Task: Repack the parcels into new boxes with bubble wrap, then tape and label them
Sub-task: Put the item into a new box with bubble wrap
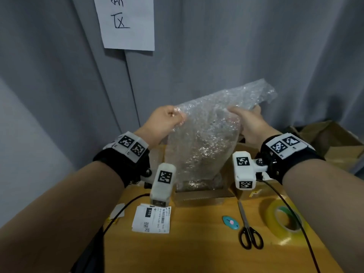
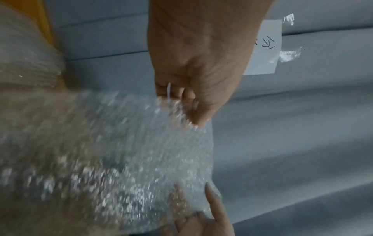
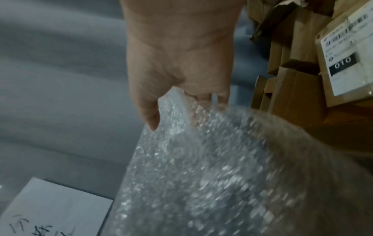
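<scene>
A clear sheet of bubble wrap (image 1: 206,138) hangs in the air above an open cardboard box (image 1: 199,196) on the wooden table. My left hand (image 1: 167,123) pinches its upper left edge, and my right hand (image 1: 246,119) grips its upper right part. The sheet's lower end dips into the box. In the left wrist view the left hand (image 2: 191,102) holds the bubble wrap (image 2: 125,156) between thumb and fingers. The right wrist view has the right hand (image 3: 177,99) curled over the bubble wrap (image 3: 212,167). What lies in the box is hidden.
Shipping labels (image 1: 151,219), a small blue cutter (image 1: 230,222), black scissors (image 1: 249,231) and a roll of clear tape (image 1: 283,221) lie on the table (image 1: 197,253). Cardboard boxes (image 1: 332,142) are stacked at the right, one labelled box (image 3: 347,55) among them. A grey curtain (image 1: 59,75) hangs behind.
</scene>
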`<state>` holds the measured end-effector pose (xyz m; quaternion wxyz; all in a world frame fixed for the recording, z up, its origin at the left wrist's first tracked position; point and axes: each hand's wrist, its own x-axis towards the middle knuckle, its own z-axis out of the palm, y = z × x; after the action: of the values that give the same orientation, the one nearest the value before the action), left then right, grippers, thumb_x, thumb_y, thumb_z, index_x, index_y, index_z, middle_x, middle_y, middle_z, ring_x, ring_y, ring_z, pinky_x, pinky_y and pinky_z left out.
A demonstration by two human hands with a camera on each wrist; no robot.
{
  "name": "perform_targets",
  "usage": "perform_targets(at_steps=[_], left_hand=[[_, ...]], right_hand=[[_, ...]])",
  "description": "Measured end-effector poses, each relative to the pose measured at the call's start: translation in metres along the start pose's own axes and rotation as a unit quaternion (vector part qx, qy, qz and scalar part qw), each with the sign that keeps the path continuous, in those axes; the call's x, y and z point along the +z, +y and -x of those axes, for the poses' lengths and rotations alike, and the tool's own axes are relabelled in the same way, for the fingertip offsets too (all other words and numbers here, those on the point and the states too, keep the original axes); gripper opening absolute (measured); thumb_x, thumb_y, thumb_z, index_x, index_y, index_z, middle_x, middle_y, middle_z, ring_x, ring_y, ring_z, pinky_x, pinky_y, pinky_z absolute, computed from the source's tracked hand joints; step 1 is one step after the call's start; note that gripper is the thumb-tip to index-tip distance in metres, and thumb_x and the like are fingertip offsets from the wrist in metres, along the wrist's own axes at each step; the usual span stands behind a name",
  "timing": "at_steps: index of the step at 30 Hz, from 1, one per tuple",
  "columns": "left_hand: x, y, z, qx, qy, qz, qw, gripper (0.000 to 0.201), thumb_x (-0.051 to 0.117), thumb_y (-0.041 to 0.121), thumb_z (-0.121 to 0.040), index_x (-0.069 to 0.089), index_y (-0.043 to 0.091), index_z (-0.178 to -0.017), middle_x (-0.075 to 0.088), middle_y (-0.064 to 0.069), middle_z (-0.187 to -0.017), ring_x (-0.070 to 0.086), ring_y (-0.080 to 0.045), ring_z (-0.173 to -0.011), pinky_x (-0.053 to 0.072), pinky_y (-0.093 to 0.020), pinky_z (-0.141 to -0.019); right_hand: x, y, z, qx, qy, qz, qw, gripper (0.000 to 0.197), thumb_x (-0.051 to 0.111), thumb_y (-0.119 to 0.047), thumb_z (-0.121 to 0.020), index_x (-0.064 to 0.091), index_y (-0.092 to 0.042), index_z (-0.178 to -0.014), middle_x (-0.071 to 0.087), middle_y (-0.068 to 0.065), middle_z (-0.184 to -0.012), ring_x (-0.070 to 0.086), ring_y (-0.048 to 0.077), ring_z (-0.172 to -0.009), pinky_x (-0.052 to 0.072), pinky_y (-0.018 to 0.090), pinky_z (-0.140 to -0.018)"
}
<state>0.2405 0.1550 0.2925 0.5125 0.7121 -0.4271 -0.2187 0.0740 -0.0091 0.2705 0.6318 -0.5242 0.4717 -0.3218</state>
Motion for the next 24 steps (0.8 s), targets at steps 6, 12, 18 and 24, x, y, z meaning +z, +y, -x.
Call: perform_targets(at_steps=[6, 12, 18, 24], left_hand=[[0.004, -0.01, -0.017, 0.005, 0.157, 0.127, 0.979, 0.009, 0.054, 0.019, -0.095, 0.057, 0.018, -0.087, 0.065, 0.003, -0.089, 0.064, -0.014, -0.086, 0.051, -0.028, -0.084], [0.003, -0.007, -0.029, 0.057, 0.228, 0.06, 0.97, 0.017, 0.07, 0.033, -0.084, 0.061, 0.023, -0.073, 0.039, 0.007, -0.125, 0.05, -0.011, -0.115, 0.041, -0.023, -0.102], [0.004, 0.009, -0.031, 0.075, 0.192, 0.104, 0.973, 0.017, 0.061, 0.026, -0.092, 0.064, 0.01, -0.096, 0.065, 0.005, -0.089, 0.059, -0.003, -0.079, 0.046, -0.011, -0.072], [-0.004, 0.011, -0.042, 0.066, 0.216, 0.163, 0.96, 0.02, 0.061, 0.024, -0.092, 0.064, 0.006, -0.099, 0.064, -0.006, -0.092, 0.058, -0.014, -0.083, 0.051, -0.032, -0.085]], right_hand=[[-0.003, 0.008, 0.002, -0.031, -0.003, -0.005, 0.999, 0.123, 0.078, 0.0, -0.069, -0.007, -0.033, -0.151, 0.052, 0.006, -0.127, 0.057, 0.027, -0.109, 0.049, 0.049, -0.093], [-0.008, -0.002, 0.01, -0.147, -0.01, 0.101, 0.984, 0.063, 0.064, -0.026, -0.091, 0.033, -0.017, -0.145, 0.06, 0.005, -0.091, 0.058, 0.014, -0.072, 0.053, 0.027, -0.071], [-0.018, -0.021, 0.016, -0.221, -0.135, 0.315, 0.913, 0.073, 0.076, -0.021, -0.079, 0.038, -0.017, -0.142, 0.05, -0.01, -0.096, 0.051, 0.005, -0.087, 0.041, 0.016, -0.079], [-0.021, -0.029, 0.003, -0.234, -0.006, 0.215, 0.948, 0.021, 0.063, -0.032, -0.091, 0.064, -0.013, -0.1, 0.064, 0.007, -0.094, 0.057, 0.012, -0.083, 0.051, 0.03, -0.075]])
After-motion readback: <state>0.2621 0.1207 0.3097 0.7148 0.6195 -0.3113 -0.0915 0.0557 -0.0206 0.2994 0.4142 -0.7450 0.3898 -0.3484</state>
